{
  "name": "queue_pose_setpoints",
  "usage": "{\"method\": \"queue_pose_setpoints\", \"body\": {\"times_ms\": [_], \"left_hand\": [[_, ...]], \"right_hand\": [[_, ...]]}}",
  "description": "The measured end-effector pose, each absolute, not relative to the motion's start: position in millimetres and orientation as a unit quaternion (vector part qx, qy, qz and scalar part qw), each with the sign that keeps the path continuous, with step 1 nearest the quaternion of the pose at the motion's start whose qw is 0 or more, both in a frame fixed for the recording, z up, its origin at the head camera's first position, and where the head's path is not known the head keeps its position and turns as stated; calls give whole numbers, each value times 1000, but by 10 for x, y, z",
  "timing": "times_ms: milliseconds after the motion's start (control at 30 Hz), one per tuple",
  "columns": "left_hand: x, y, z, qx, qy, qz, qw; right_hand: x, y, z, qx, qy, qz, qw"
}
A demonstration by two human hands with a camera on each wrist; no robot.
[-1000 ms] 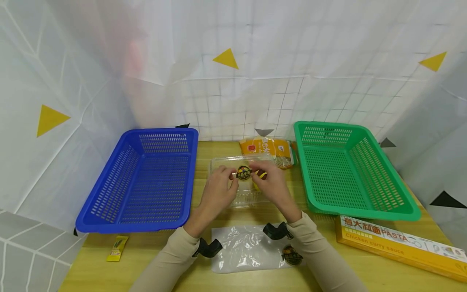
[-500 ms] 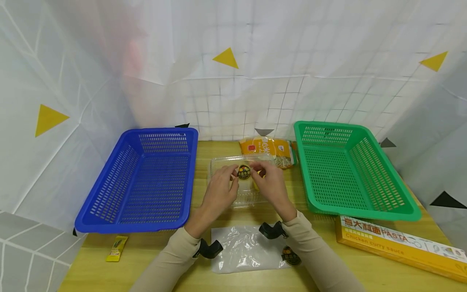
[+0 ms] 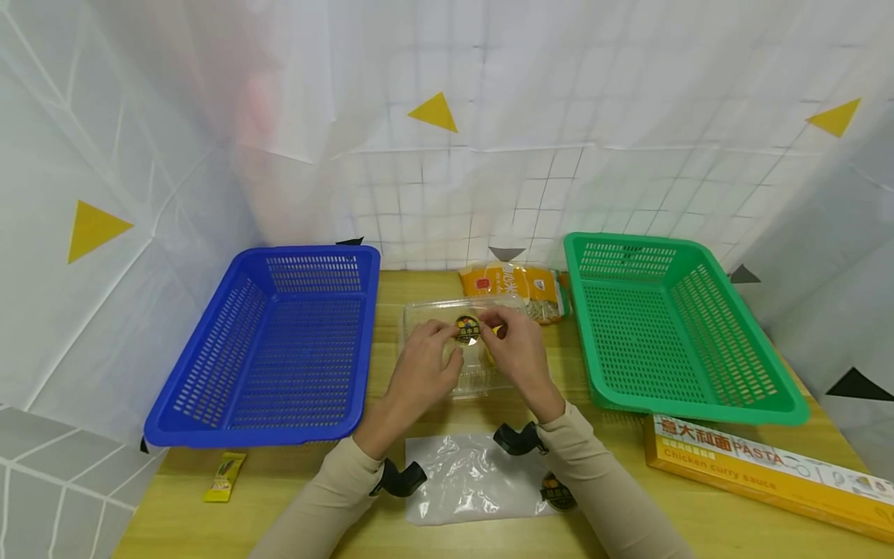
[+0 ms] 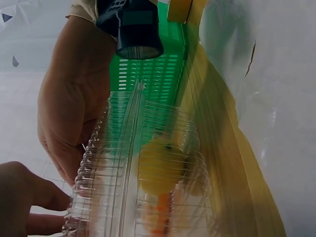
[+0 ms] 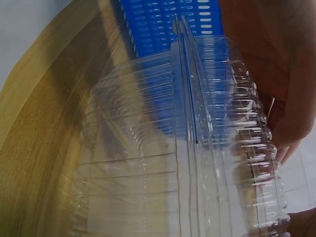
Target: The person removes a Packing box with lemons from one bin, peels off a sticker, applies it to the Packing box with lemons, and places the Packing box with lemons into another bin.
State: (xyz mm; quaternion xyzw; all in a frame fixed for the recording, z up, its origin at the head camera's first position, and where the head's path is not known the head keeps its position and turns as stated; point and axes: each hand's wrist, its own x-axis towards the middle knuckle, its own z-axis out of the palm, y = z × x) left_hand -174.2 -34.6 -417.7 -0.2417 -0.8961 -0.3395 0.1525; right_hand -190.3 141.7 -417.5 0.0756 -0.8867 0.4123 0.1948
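A clear plastic clamshell box [image 3: 475, 380] stands mid-table, its ribbed lid closed. Inside, seen through the plastic in the left wrist view, are a yellow rounded item [image 4: 160, 165] and something orange below it. Over the lid is a round black sticker [image 3: 467, 330] with fruit printed on it. My left hand [image 3: 422, 365] has its fingertips at the sticker's left edge, the thumb set apart lower down. My right hand [image 3: 520, 349] pinches the sticker's right edge between thumb and index finger.
A blue basket [image 3: 366, 341] stands left, a green basket [image 3: 583, 341] right. An orange food bag [image 3: 545, 287] lies behind the box. Nearer are a clear plastic bag [image 3: 468, 481] with another round sticker [image 3: 556, 491], a yellow sachet [image 3: 225, 477] and a pasta box [image 3: 761, 473].
The left thumb has moved away from the left fingers, whose tips now overlap the sticker's left edge. The right hand has turned slightly and stays at the right edge. The box has not moved.
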Motion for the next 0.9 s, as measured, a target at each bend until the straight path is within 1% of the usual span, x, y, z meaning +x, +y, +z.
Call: {"method": "queue_pose_setpoints", "body": {"times_ms": [400, 700, 900], "left_hand": [[-1755, -348, -4177, -233, -883, -381, 144], [-1731, -354, -4178, -278, -899, -301, 152], [-1686, -334, -4163, -271, -913, -269, 145]], "right_hand": [[-1915, 1424, -4200, 81, -883, 416, 200], [-1907, 1412, -4229, 82, -893, 395, 198], [-1894, 1399, -4235, 86, -900, 374, 205]]}}
